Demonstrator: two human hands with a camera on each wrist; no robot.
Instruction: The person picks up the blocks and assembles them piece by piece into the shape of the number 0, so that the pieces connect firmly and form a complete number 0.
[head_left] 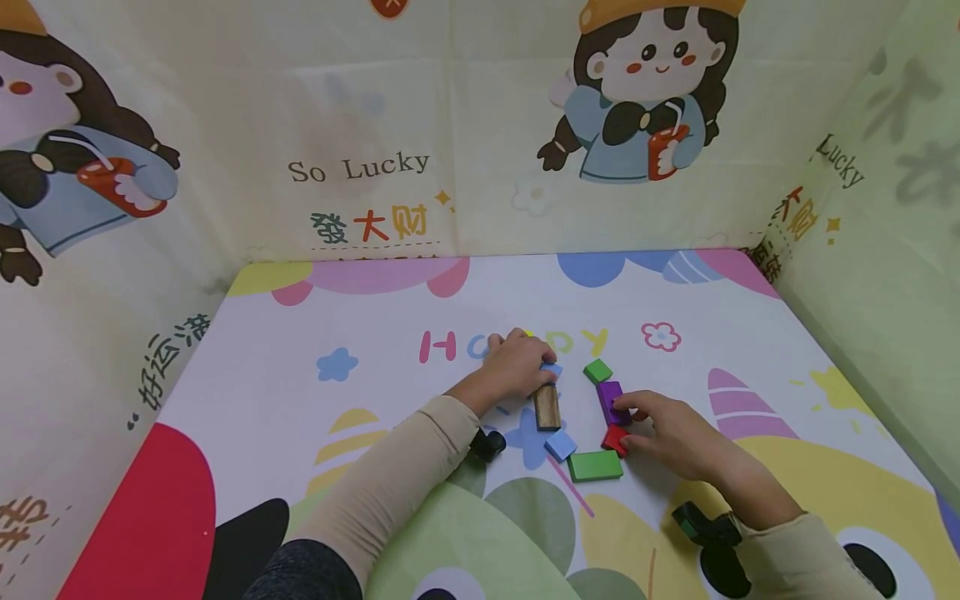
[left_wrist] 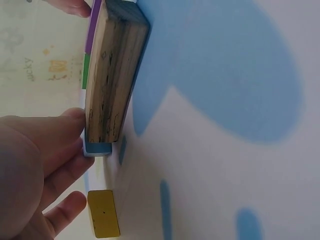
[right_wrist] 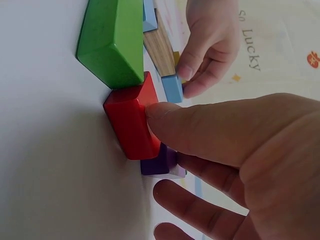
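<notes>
In the head view, small blocks form a loose ring on the table. My left hand (head_left: 517, 364) is at the far left of it, thumb and index finger pinching a light blue block (left_wrist: 98, 149) at the end of a wood-grain block (head_left: 547, 407). Beyond those fingers lies a yellow block (left_wrist: 104, 214). My right hand (head_left: 671, 433) is on the right side, its thumb pressing the red block (right_wrist: 131, 122) and its index finger touching the purple block (head_left: 611, 402). The other fingers of the right hand stretch out loosely.
A small green block (head_left: 597, 371) lies at the far end of the purple one. Nearer me, a longer green block (head_left: 595, 466) and a second light blue block (head_left: 560, 445) close the front of the ring. A patterned cloth wall (head_left: 495, 208) stands behind the printed table (head_left: 270, 400).
</notes>
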